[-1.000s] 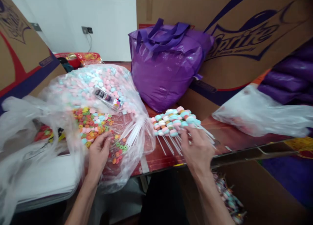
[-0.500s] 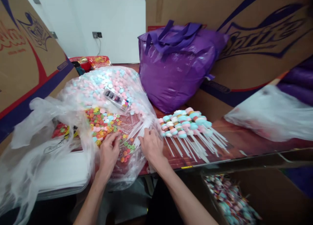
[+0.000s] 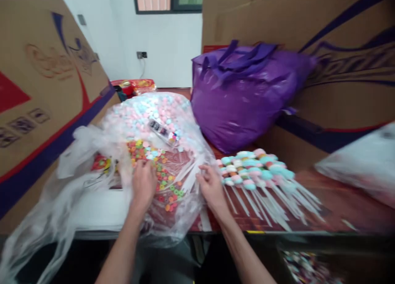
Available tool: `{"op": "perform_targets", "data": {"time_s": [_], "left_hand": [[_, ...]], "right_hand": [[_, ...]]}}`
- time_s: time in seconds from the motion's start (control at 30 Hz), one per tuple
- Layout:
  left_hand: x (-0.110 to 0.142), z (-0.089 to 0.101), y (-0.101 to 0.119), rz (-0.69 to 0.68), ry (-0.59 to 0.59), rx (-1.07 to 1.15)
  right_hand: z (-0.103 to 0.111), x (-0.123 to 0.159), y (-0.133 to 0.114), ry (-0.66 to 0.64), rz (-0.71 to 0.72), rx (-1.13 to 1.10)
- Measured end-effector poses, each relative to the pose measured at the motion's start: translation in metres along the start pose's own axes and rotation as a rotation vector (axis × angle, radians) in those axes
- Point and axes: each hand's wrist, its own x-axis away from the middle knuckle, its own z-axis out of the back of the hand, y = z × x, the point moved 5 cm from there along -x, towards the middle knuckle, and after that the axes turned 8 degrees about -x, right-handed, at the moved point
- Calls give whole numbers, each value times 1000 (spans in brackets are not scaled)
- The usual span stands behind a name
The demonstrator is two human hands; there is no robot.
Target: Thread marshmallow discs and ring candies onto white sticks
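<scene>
Both hands over the near side of a clear plastic bag (image 3: 182,228), spread on a dark red counter (image 3: 333,199). Small pink, blue and white sweets (image 3: 148,107) heaped at its back; coloured rings (image 3: 174,191) loose towards the front, a few of the sweets among them. The plastic under and around them probably stops small pieces rolling off. White sticks (image 3: 191,173) fanned at the bag's right side, near ends towards the person, presumably so the right hand reaches them easily.

Right of the bag, loaded skewers (image 3: 257,171) rest in a close row, sweets to the back, bare stick ends to the front; laid alike, likely to stack neatly and leave the bag free. Small clear box (image 3: 163,132) on top of the heap. Purple bag (image 3: 240,103) upright behind the skewers.

Left hand (image 3: 145,183): fingers curled, tips over the left part of the rings, most of these lying just right of them. Motion blur here; can't make out whether a ring is held.

Right hand (image 3: 211,187): thumb and forefinger bent, tips close together beside the sticks, at their right. Whether one is pinched is unclear. Skewers just right of this hand, rings to its left.
</scene>
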Motion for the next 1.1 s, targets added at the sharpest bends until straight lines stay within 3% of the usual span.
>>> {"op": "perform_targets", "data": {"time_s": [0.13,0.3,0.4,0.53,0.7,0.9,1.1], "left_hand": [[-1,-10,4,-23,-84,-26],[-4,-11,5,22,-132,-52],[-8,-6,8,3,-166,-68],[-14,-3,16,-103,-336,34],[-45,7,22,-58,-99,-72],[-68,-16,34,-11,-203,-146],[-45,-10,29,-42,-150,-3]], "right_hand": [[-10,23,-4,-114,-185,-243],[-31,52,-12,-304,-220,-290],[-39,57,1,-317,-264,-284],[-43,58,14,-329,-229,-212],[-43,62,16,-334,-148,-114],[-43,64,15,-319,-102,-84],[-43,64,14,-312,-60,-36]]}}
